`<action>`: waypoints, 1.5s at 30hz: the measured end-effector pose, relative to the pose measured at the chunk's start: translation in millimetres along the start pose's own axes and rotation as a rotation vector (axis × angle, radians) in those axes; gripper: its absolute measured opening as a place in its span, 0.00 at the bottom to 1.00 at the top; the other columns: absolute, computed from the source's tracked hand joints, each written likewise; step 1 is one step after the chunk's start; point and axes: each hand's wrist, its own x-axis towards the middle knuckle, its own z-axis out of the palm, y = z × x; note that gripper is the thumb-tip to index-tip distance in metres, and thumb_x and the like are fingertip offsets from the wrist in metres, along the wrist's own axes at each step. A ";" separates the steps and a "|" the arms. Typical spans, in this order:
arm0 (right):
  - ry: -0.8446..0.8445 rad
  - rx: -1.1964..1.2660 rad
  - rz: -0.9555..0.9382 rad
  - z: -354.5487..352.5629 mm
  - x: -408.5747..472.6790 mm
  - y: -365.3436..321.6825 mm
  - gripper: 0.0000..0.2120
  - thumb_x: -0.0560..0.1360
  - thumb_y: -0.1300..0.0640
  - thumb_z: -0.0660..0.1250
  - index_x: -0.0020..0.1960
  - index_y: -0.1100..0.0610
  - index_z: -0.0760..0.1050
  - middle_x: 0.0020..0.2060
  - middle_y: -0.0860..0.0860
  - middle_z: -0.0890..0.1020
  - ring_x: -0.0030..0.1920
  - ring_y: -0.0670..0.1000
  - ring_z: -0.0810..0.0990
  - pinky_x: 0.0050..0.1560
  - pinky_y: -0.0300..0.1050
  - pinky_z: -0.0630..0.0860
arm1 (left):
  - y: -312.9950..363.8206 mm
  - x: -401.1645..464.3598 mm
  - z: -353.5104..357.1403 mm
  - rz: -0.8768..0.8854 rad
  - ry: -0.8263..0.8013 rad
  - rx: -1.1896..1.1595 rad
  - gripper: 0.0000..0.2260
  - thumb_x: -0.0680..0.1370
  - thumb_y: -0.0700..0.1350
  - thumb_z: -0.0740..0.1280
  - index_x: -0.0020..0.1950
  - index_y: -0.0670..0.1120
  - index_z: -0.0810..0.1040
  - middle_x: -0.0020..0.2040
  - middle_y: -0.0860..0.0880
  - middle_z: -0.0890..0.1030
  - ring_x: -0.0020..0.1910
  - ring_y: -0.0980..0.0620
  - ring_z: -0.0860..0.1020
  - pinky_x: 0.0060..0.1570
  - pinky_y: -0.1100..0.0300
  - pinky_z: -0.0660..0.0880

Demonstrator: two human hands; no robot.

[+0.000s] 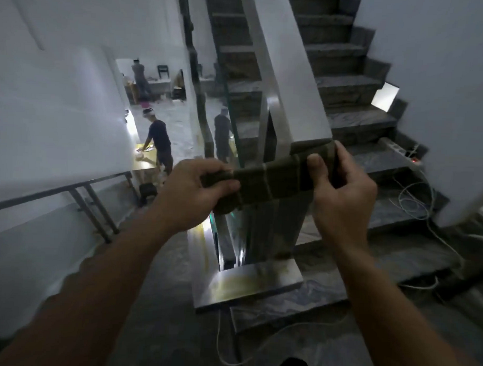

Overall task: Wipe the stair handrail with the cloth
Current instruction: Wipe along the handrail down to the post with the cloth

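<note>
A dark olive cloth (pixel 273 181) with thin pale stripes is stretched between both hands at the frame's middle. My left hand (pixel 196 192) grips its left end in a closed fist. My right hand (pixel 341 191) pinches the right end, thumb on top. The cloth drapes over the lower end of the steel stair handrail (pixel 275 113), which climbs away toward the top centre. A broad white sloping wall cap (pixel 293 75) runs along the handrail's right side. The handrail's post behind the cloth is partly hidden.
Dark stone steps (pixel 347 93) rise at the right, with a power strip (pixel 400 152) and loose white cables (pixel 415 200) on them. A glass panel (pixel 231 127) edges the stairwell. Below, people (pixel 159 141) stand on a lower floor. A metal railing (pixel 92 202) is at the left.
</note>
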 end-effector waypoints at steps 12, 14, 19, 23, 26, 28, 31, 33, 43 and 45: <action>0.231 -0.115 0.063 29.6 -12.6 -11.1 0.19 0.69 0.42 0.69 0.55 0.52 0.77 0.46 0.46 0.82 0.51 0.42 0.81 0.52 0.36 0.78 | -22.2 0.1 -20.8 0.105 0.001 -0.073 0.04 0.74 0.40 0.70 0.47 0.45 0.82 0.40 0.47 0.81 0.42 0.47 0.81 0.45 0.48 0.81; 0.174 -0.145 0.123 26.9 -21.9 2.0 0.24 0.67 0.39 0.68 0.55 0.55 0.78 0.47 0.47 0.83 0.52 0.42 0.80 0.53 0.38 0.77 | -33.8 -5.9 -15.8 0.082 -0.024 -0.057 0.04 0.73 0.39 0.71 0.47 0.43 0.83 0.40 0.44 0.82 0.40 0.46 0.81 0.45 0.45 0.80; 0.054 -0.246 0.239 18.7 -35.6 32.4 0.11 0.70 0.49 0.72 0.47 0.54 0.79 0.41 0.46 0.82 0.43 0.38 0.80 0.45 0.32 0.76 | -63.1 -24.8 0.3 0.006 -0.117 -0.034 0.06 0.74 0.39 0.70 0.41 0.49 0.81 0.34 0.55 0.78 0.34 0.61 0.78 0.38 0.68 0.73; -0.069 -0.328 0.243 13.6 -49.0 53.1 0.05 0.70 0.54 0.73 0.41 0.54 0.79 0.34 0.45 0.80 0.36 0.36 0.78 0.37 0.28 0.72 | -83.6 -37.3 17.8 -0.077 -0.175 0.011 0.03 0.75 0.40 0.69 0.46 0.46 0.82 0.35 0.58 0.77 0.36 0.60 0.77 0.39 0.66 0.71; -0.121 -0.386 0.295 12.4 -62.1 73.0 0.05 0.70 0.53 0.73 0.41 0.52 0.78 0.34 0.43 0.79 0.36 0.36 0.78 0.38 0.29 0.72 | -98.5 -47.0 30.9 -0.142 -0.215 0.071 0.04 0.75 0.42 0.69 0.48 0.45 0.82 0.37 0.53 0.78 0.39 0.55 0.79 0.42 0.59 0.76; -0.181 -0.457 0.386 13.5 -70.5 86.7 0.08 0.69 0.50 0.74 0.43 0.51 0.77 0.38 0.45 0.80 0.39 0.40 0.78 0.41 0.32 0.73 | -107.2 -53.5 38.4 -0.170 -0.255 0.136 0.04 0.75 0.43 0.69 0.47 0.46 0.83 0.37 0.51 0.78 0.40 0.52 0.79 0.45 0.55 0.77; -0.199 -0.556 0.482 14.6 -81.3 107.9 0.17 0.67 0.44 0.74 0.49 0.55 0.78 0.42 0.48 0.81 0.43 0.46 0.79 0.42 0.38 0.75 | -116.8 -62.3 46.0 -0.229 -0.266 0.202 0.02 0.74 0.44 0.70 0.44 0.47 0.83 0.36 0.52 0.78 0.39 0.51 0.78 0.46 0.53 0.76; -0.217 -0.606 0.531 17.0 -85.0 115.0 0.21 0.64 0.41 0.74 0.50 0.55 0.78 0.42 0.49 0.82 0.44 0.49 0.81 0.46 0.47 0.80 | -119.9 -66.1 49.5 -0.237 -0.249 0.260 0.02 0.73 0.45 0.70 0.43 0.48 0.82 0.38 0.49 0.80 0.41 0.48 0.77 0.45 0.53 0.75; -0.228 -0.850 0.646 46.6 -120.7 126.6 0.33 0.74 0.36 0.60 0.68 0.61 0.68 0.65 0.60 0.73 0.68 0.60 0.68 0.65 0.57 0.67 | -117.5 -74.6 48.9 -0.210 -0.279 0.372 0.06 0.74 0.46 0.69 0.49 0.49 0.83 0.44 0.48 0.81 0.45 0.49 0.76 0.47 0.54 0.73; -0.287 -0.978 0.608 50.1 -129.4 123.3 0.35 0.78 0.38 0.52 0.74 0.64 0.59 0.73 0.60 0.64 0.75 0.58 0.56 0.73 0.58 0.56 | -115.9 -77.7 44.7 -0.207 -0.281 0.383 0.06 0.75 0.46 0.68 0.50 0.50 0.83 0.46 0.48 0.81 0.47 0.48 0.77 0.49 0.52 0.75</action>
